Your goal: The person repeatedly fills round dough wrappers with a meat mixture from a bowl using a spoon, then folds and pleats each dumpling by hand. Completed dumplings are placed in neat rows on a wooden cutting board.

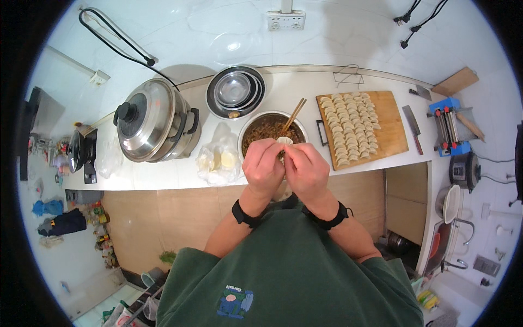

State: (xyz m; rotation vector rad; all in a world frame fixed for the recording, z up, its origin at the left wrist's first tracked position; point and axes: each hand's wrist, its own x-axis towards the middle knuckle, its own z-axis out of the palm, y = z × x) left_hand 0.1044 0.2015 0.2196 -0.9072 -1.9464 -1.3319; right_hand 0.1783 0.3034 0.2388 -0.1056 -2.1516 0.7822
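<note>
Between the fingertips of both hands is a small pale dumpling (284, 140), partly hidden by the fingers. My left hand (263, 165) pinches it from one side, and my right hand (307, 169) pinches it from the other. Both hands are over the near rim of a steel bowl (240, 141) of brown minced filling (261, 133). A pair of wooden chopsticks (295, 114) stands tilted in the filling. Left of the bowl, round dough wrappers (228, 159) lie in a clear plastic bag (206, 163). Several rows of folded dumplings (351, 126) cover much of a wooden cutting board (390, 126) at the right.
A large lidded steel steamer pot (151, 122) stands at the left, near nested steel bowls (233, 88). Right of the board lie a cleaver (412, 122) and a blue-ended roller machine (449, 126). A rice cooker (463, 171) and a sink (439, 247) are further right.
</note>
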